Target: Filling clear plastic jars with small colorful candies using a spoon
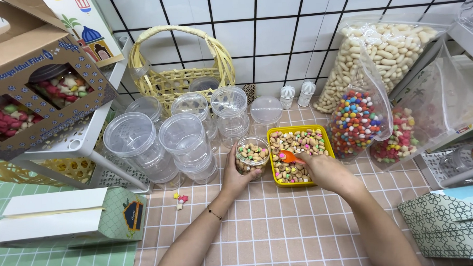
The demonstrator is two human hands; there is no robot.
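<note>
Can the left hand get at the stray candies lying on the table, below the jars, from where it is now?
Probably yes. The left hand holds a small jar, but the candies lie just beside its forearm on bare table, nothing between. It would need to free its grip first.

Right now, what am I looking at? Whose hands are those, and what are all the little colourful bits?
There is one picture, from a camera worn on a person's head, looking down at their own hands. The left hand holds a small clear jar partly filled with little iced biscuits. The right hand holds an orange scoop over a yellow tray of the same biscuits. Behind stand empty jars, a woven basket and bags of sweets, all on a checked tablecloth.
</note>
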